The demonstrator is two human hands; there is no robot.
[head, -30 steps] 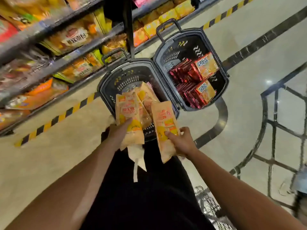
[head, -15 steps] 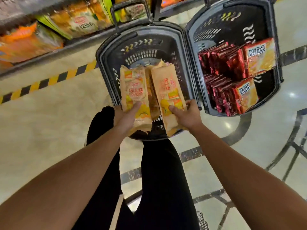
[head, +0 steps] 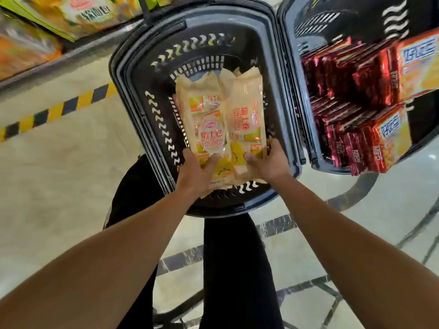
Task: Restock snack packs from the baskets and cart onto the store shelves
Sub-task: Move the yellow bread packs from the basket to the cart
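Head: left hand point(head: 198, 173), right hand point(head: 269, 162) gripping packs point(head: 221, 122).

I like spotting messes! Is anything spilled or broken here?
Nothing stands out. Both hands, left and right, hold tan snack packs over the left basket; red packs sit stacked in the right basket.

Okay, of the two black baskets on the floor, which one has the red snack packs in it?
The right-hand basket, stacked with red packs. The basket in front of the person holds only pale yellow packs.
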